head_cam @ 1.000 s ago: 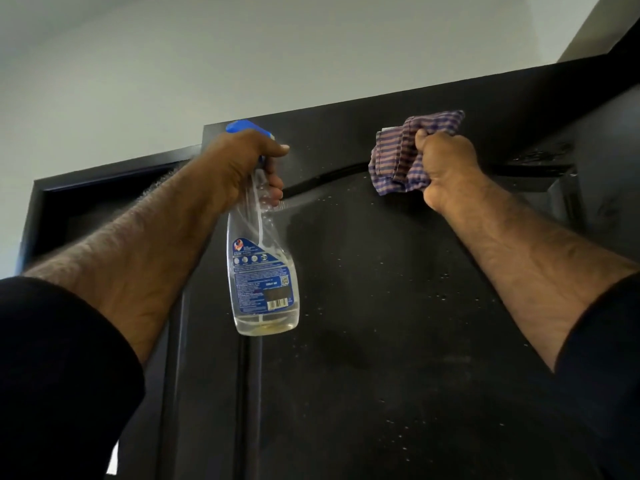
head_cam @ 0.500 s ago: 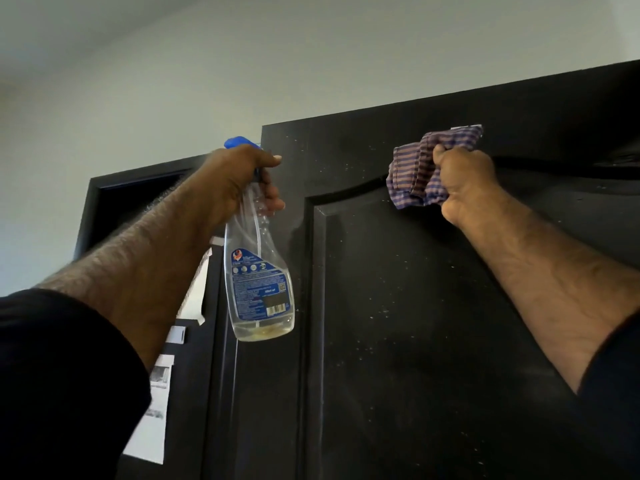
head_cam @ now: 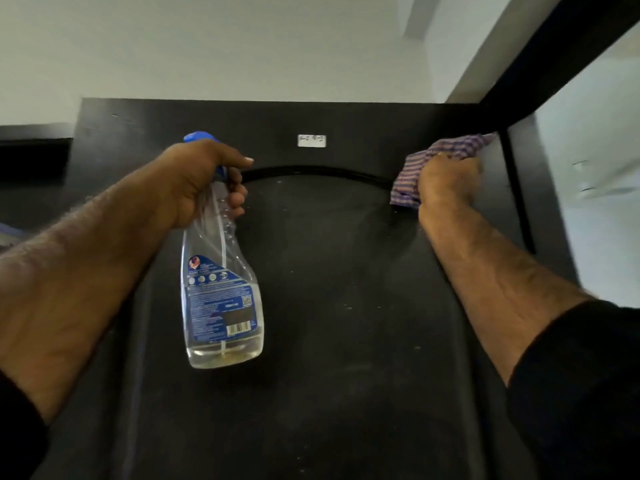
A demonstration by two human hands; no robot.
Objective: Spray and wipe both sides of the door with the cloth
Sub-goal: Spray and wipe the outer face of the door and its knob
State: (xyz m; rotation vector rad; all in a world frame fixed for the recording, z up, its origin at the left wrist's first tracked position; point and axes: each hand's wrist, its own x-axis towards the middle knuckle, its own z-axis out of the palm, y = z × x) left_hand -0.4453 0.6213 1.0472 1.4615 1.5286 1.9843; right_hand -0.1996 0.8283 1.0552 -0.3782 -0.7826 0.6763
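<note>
A dark door (head_cam: pixel 329 271) with an arched raised panel fills the view, speckled with small light spots. My left hand (head_cam: pixel 204 181) grips the neck of a clear spray bottle (head_cam: pixel 221 292) with a blue head and blue label, a little liquid at its bottom, held in front of the door's upper left. My right hand (head_cam: pixel 450 178) holds a bunched purple striped cloth (head_cam: pixel 446 157) against the door's upper right corner, near its edge.
A small white sticker (head_cam: pixel 311 141) sits near the door's top centre. A dark door frame (head_cam: pixel 554 53) runs diagonally at the upper right, with a pale wall (head_cam: pixel 595 188) beside it. White wall (head_cam: pixel 207 46) rises above the door.
The view has swung so the door's whole top edge shows. The cloth and my right hand have moved right to the door's upper corner. The bottle stays gripped in my left hand.
</note>
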